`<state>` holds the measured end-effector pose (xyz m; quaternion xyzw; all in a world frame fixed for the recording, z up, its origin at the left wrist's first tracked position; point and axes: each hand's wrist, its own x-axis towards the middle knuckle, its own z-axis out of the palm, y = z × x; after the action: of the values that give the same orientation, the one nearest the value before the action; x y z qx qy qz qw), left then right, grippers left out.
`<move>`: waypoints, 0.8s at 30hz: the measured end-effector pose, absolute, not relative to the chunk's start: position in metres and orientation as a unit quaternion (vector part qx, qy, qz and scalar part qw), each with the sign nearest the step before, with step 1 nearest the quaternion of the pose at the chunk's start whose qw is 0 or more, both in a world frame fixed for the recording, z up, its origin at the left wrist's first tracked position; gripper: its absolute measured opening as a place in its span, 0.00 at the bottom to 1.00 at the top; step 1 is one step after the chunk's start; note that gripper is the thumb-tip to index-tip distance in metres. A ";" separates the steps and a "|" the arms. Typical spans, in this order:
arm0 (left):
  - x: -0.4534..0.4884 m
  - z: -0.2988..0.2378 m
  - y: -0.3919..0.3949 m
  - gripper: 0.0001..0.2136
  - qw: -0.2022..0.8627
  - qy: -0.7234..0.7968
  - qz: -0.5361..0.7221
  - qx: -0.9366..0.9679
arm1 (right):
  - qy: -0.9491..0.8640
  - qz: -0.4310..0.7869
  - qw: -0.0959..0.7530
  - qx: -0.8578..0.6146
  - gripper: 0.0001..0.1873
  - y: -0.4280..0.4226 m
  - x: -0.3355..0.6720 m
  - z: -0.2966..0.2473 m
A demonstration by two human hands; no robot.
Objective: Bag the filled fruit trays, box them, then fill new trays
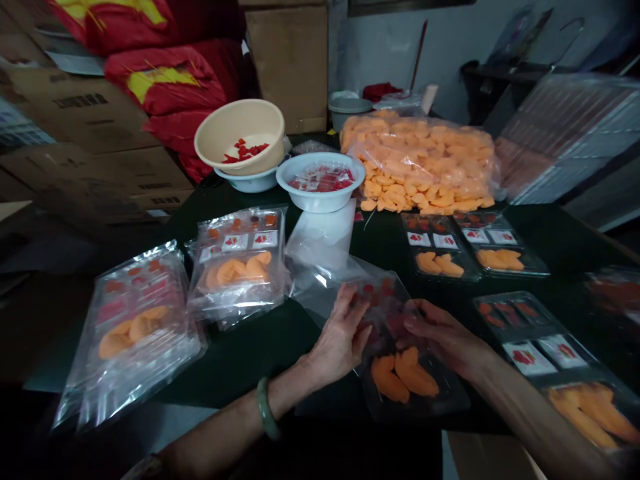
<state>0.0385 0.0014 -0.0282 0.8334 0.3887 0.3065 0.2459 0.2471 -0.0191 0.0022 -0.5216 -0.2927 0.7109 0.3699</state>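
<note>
My left hand (pixel 343 337), a green bangle on its wrist, has its fingers curved at the mouth of a clear plastic bag (pixel 320 280). Between my hands is a clear blister tray (pixel 450 398), its far end inside the bag. Orange petal-shaped pieces (pixel 405 377) lie in the near compartment, with small red pieces blurred under the film at the far end. My right hand (pixel 447 337) grips the tray's right side, fingers closed on its edge. Further right lies another filled tray (pixel 540 333) with two printed white packets.
Bagged trays (pixel 237 267) and a second stack (pixel 135 320) lie to the left. Behind stand a white basin (pixel 320 200) of red packets, a cream basin (pixel 240 133) and a large bag of orange pieces (pixel 425 160). More filled trays (pixel 440 247) sit at the right.
</note>
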 end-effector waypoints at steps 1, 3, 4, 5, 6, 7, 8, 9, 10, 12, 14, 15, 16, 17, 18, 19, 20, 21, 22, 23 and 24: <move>0.036 -0.026 0.005 0.15 0.231 0.394 0.318 0.831 | -0.287 0.707 0.376 -0.527 0.22 -0.021 0.250 0.004; 0.027 -0.019 0.015 0.14 0.177 0.424 0.327 0.826 | -0.280 0.686 0.382 -0.552 0.24 -0.025 0.260 0.008; 0.021 -0.014 0.021 0.15 0.145 0.444 0.314 0.827 | -0.276 0.676 0.378 -0.570 0.25 -0.028 0.267 0.010; 0.015 -0.008 0.026 0.16 0.118 0.461 0.283 0.833 | -0.272 0.667 0.371 -0.586 0.26 -0.031 0.275 0.011; 0.010 -0.001 0.030 0.16 0.102 0.469 0.239 0.844 | -0.269 0.661 0.364 -0.599 0.27 -0.035 0.283 0.013; 0.007 0.005 0.032 0.16 0.097 0.471 0.193 0.855 | -0.268 0.657 0.358 -0.608 0.28 -0.039 0.291 0.014; 0.006 0.011 0.032 0.15 0.098 0.469 0.155 0.864 | -0.267 0.653 0.353 -0.614 0.28 -0.044 0.299 0.016; 0.008 0.015 0.029 0.14 0.102 0.466 0.126 0.870 | -0.268 0.650 0.350 -0.620 0.27 -0.050 0.305 0.017; 0.013 0.018 0.023 0.12 0.106 0.461 0.106 0.875 | -0.269 0.644 0.348 -0.626 0.26 -0.055 0.311 0.018; 0.029 0.019 0.008 0.12 0.106 0.446 0.075 0.886 | -0.269 0.630 0.341 -0.644 0.24 -0.068 0.318 0.020; 0.047 0.015 -0.009 0.15 0.092 0.431 0.046 0.897 | -0.263 0.622 0.336 -0.656 0.24 -0.081 0.325 0.019; 0.054 0.013 -0.015 0.15 0.083 0.428 0.034 0.899 | -0.258 0.625 0.336 -0.656 0.23 -0.087 0.328 0.018; 0.060 0.010 -0.020 0.14 0.073 0.427 0.024 0.901 | -0.252 0.633 0.338 -0.649 0.23 -0.093 0.331 0.016; 0.064 0.009 -0.022 0.13 0.065 0.425 0.014 0.903 | -0.247 0.645 0.339 -0.639 0.24 -0.099 0.334 0.013; 0.066 0.007 -0.023 0.11 0.060 0.422 0.003 0.904 | -0.244 0.660 0.337 -0.626 0.24 -0.105 0.336 0.009; 0.067 0.007 -0.022 0.09 0.059 0.416 -0.012 0.907 | -0.246 0.674 0.331 -0.613 0.25 -0.110 0.337 0.006; 0.066 0.007 -0.020 0.08 0.059 0.409 -0.025 0.910 | -0.251 0.687 0.324 -0.600 0.26 -0.113 0.338 0.004; 0.065 0.007 -0.017 0.07 0.060 0.403 -0.033 0.913 | -0.259 0.700 0.316 -0.585 0.27 -0.116 0.336 0.002; 0.063 0.006 -0.015 0.07 0.063 0.405 -0.030 0.912 | -0.269 0.712 0.310 -0.569 0.28 -0.117 0.334 0.000; 0.063 0.005 -0.013 0.08 0.067 0.417 -0.020 0.906 | -0.280 0.725 0.304 -0.551 0.28 -0.116 0.330 0.000; 0.062 0.003 -0.011 0.08 0.071 0.434 -0.006 0.898 | -0.290 0.739 0.299 -0.529 0.27 -0.115 0.325 0.000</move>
<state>0.0621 -0.0112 0.0033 0.8979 0.4342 -0.0057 0.0715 0.3251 -0.1153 -0.0001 -0.5293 -0.2903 0.7389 0.2992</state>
